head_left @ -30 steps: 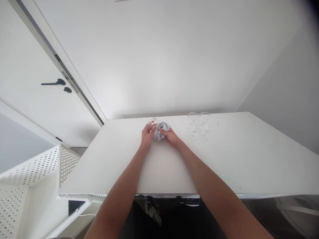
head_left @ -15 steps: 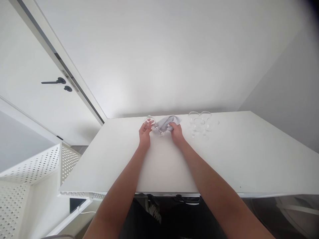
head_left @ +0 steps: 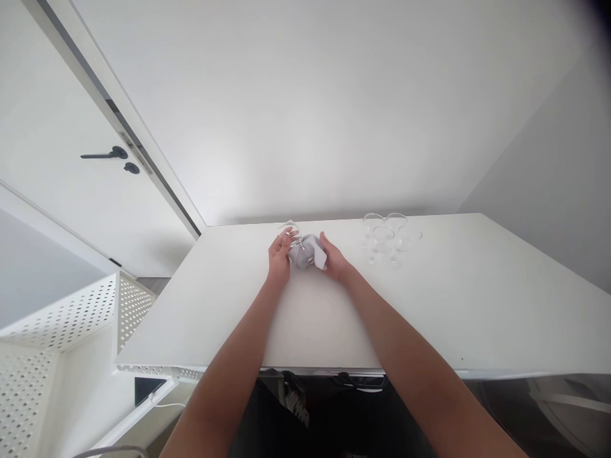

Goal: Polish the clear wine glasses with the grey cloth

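At a white table (head_left: 405,318), a person's left hand (head_left: 279,253) curls its fingers and thumb around the bowl of a clear glass (head_left: 296,231), which tilts between the two hands with its bowl toward the left one. Against the right hand (head_left: 335,259), half open with its thumb raised, sits a crumpled grey cloth (head_left: 305,252) bunched around the glass's lower part, though from where I stand the hidden fingers leave their grip impossible to tell. More clear glasses (head_left: 383,238) stand grouped just beyond the right hand, off to its right.
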Action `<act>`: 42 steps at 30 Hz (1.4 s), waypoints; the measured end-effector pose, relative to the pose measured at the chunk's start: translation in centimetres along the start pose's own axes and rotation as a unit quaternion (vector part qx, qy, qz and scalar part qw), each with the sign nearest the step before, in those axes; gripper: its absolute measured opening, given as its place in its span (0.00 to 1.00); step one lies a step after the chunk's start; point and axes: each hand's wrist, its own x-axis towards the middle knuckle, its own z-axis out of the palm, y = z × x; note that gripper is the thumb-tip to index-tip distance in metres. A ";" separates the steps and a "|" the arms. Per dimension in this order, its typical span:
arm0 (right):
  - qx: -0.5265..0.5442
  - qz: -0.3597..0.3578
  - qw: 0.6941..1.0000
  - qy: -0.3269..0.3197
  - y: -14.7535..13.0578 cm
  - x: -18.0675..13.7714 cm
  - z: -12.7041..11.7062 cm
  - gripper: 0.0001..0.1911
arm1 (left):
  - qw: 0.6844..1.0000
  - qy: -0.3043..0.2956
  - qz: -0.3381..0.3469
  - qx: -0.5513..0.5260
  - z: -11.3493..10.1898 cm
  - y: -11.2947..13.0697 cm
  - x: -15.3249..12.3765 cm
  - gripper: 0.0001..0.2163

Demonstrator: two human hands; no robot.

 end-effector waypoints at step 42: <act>-0.176 -0.097 0.976 -0.079 0.1 -0.8 1.2 0.20 | 0.998 -0.056 -0.009 0.041 0.8 0.6 -0.8 0.23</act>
